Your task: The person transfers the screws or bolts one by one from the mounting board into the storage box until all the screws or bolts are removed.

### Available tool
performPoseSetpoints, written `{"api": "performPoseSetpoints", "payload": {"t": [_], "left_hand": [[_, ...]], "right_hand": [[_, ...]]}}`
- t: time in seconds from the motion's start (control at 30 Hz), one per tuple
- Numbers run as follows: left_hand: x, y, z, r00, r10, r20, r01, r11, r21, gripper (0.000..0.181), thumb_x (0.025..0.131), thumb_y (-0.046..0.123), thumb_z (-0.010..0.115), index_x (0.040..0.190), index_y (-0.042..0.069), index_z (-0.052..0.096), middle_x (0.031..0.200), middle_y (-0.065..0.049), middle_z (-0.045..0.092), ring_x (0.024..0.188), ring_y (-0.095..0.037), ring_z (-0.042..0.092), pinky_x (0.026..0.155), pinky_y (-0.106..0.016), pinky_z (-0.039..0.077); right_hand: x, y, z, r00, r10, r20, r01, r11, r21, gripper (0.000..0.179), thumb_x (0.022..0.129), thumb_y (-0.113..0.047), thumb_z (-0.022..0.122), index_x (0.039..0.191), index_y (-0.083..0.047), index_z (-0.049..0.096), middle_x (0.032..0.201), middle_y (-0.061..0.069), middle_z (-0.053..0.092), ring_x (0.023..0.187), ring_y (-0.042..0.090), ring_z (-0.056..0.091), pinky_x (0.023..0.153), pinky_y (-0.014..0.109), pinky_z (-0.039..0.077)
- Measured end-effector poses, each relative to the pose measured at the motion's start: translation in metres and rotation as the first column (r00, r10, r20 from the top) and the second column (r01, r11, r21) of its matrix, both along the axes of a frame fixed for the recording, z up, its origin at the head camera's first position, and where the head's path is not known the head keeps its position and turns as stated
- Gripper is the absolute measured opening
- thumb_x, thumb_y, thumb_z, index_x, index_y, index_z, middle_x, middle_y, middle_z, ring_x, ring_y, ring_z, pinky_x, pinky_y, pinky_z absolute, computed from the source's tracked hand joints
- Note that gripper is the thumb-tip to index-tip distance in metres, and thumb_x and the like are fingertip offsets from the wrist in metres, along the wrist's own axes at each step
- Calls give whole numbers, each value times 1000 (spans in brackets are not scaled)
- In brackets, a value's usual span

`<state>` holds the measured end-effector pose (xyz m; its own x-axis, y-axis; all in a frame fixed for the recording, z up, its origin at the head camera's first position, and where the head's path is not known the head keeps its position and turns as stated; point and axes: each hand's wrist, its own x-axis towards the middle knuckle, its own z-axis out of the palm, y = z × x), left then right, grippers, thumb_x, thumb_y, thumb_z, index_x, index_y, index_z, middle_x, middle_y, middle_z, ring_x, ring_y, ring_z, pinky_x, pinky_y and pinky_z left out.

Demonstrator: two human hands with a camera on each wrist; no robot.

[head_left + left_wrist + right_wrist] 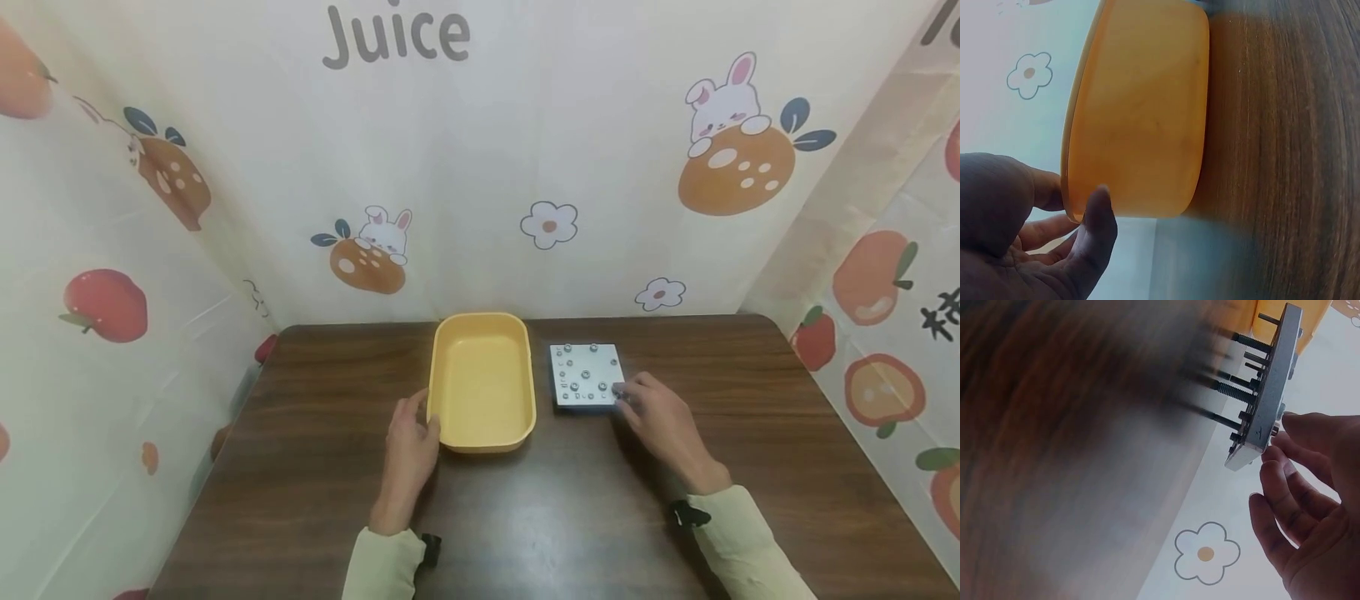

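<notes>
A yellow plastic tray (483,383) sits on the table. At its left side near the front corner, my left hand (411,446) grips the rim, with a fingertip against the outer wall (1147,106) in the left wrist view. Right of the tray is a silver metal plate (585,362) carrying bolts of several sizes. Threaded shafts (1238,392) stick out beneath it in the right wrist view. My right hand (663,421) is at the plate's near right corner, thumb and forefinger pinching a small bolt (1275,430), mostly covered by the fingertips.
Both things stand on a dark wood-grain table (517,517). A printed curtain (480,167) hangs close behind the table's far edge, and further printed sheets hang at the left and right sides. Each wrist wears a black band (688,513).
</notes>
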<state>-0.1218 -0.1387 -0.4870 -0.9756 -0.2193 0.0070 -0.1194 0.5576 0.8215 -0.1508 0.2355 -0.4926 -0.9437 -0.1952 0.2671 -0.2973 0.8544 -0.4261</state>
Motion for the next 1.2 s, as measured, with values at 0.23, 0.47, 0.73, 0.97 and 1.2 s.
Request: {"api": "performPoseSetpoints", "payload": {"t": [0.23, 0.47, 0.73, 0.97, 1.2], "left_hand": [[0, 2, 0, 999, 20, 29, -21, 1000, 7, 45, 101, 3, 62, 146, -2, 57, 127, -16, 60, 68, -15, 61, 58, -28, 53], [1, 4, -3, 1000, 15, -28, -17, 998, -56, 48, 97, 2, 68, 145, -2, 60, 135, -23, 63, 123, -40, 63, 104, -56, 53], [3, 8, -5, 1000, -18, -13, 18, 999, -31, 55, 99, 3, 67, 152, -2, 53, 150, -25, 56, 141, -43, 52, 117, -57, 42], [2, 10, -4, 1000, -17, 18, 18, 1000, -25, 57, 100, 4, 66, 155, 0, 50, 153, -23, 54, 143, -41, 50, 118, -56, 42], [3, 11, -4, 999, -22, 34, 23, 999, -37, 58, 100, 6, 67, 155, 1, 50, 155, -23, 52, 144, -41, 49, 118, -57, 41]], "right_hand": [[-2, -1, 1, 1000, -2, 12, 2, 1000, 16, 20, 93, -5, 78, 112, 0, 79, 101, 12, 68, 85, 25, 62, 78, 46, 58], [-4, -2, 1, 1000, 7, -10, -7, 1000, 9, 13, 92, -3, 79, 105, -2, 79, 100, 10, 70, 88, 26, 66, 82, 50, 59], [-6, -2, -1, 999, 24, -43, -23, 1000, 18, 9, 92, 1, 79, 100, -4, 77, 94, 8, 69, 84, 24, 65, 78, 46, 59], [-9, -2, -2, 998, 45, -46, -43, 998, 40, 8, 94, 1, 75, 102, -2, 73, 95, 9, 68, 86, 25, 63, 79, 47, 59], [-9, -2, -1, 998, 47, -33, -45, 998, 48, 7, 98, -3, 71, 104, -3, 67, 94, 8, 66, 86, 25, 60, 79, 45, 57]]}}
